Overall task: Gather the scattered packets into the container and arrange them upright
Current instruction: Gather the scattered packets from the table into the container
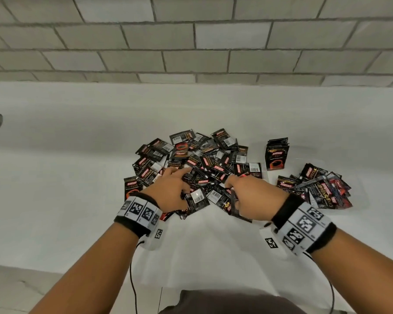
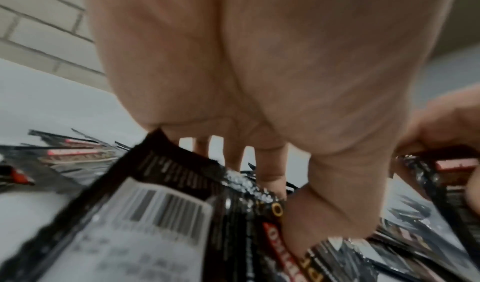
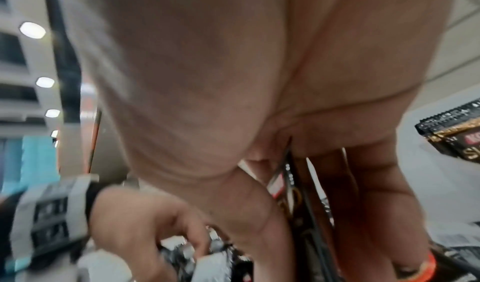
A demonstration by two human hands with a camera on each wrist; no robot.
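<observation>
Head view: large loose pile of black coffee sachets (image 1: 197, 159) lies flat and overlapping at the centre of the white worktop (image 1: 66, 177). A second, smaller heap (image 1: 318, 189) sits at 3 o'clock of the pile, seemingly inside a clear shallow container whose faint rim (image 1: 361, 207) barely shows; I cannot confirm its walls. A short stack of upright sachets (image 1: 277, 154) stands at 1 o'clock of the pile, apart from it. Left hand (image 1: 168, 189) is on the near edge of the pile, fingers curled round a few sachets, index reaching forward. Right hand (image 1: 254, 196) is just beside it at 3 o'clock, fingers curled, pinching several sachets edge-on.

Left wrist view: blurred. Thumb (image 2: 335, 194) and fingers press on a fanned bundle of sachets; barcode side of one sachet (image 2: 145, 220) faces the camera. Grip confirmed.

Right wrist view: blurred. Fingers (image 3: 376, 194) and thumb clamp a thin sheaf of sachets (image 3: 293, 194) held on edge. The other hand (image 3: 145, 224) shows at 7 o'clock.

Judgement: early to middle stage. Most sachets remain in the central pile; those in the heap at 3 o'clock lie jumbled, not upright. Left to do: transfer the bulk, then stand everything upright
</observation>
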